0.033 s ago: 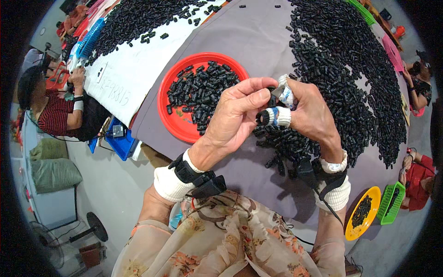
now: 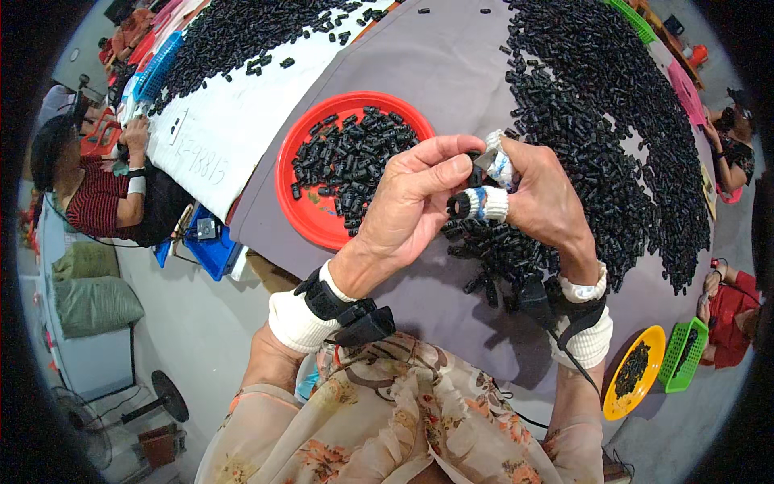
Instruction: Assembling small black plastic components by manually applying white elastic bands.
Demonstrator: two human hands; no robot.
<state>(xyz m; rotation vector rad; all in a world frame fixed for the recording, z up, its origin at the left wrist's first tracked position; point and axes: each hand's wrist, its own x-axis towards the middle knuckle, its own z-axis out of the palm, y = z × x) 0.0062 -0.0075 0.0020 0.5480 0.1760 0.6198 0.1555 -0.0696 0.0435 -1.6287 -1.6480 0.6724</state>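
Observation:
Over the table, my left hand (image 2: 407, 198) pinches a small black plastic part (image 2: 475, 160) between thumb and forefinger; most of it is hidden by the fingers. My right hand (image 2: 544, 194) meets it there, closed around a small grey blade-like piece (image 2: 487, 159) whose edge touches or nearly touches the part. White knitted finger covers (image 2: 493, 205) with blue marks wrap two of my right hand's fingers, and one ends in a dark tip. Left of my hands, a round red tray (image 2: 288, 189) holds many similar black parts.
A large heap of black parts (image 2: 597, 161) spreads over the grey-covered table (image 2: 435, 68) to the right. Another heap (image 2: 234, 40) lies on the white sheet at far left. A yellow plate (image 2: 655, 355) and green basket (image 2: 681, 367) stand at lower right. Other people sit on both sides.

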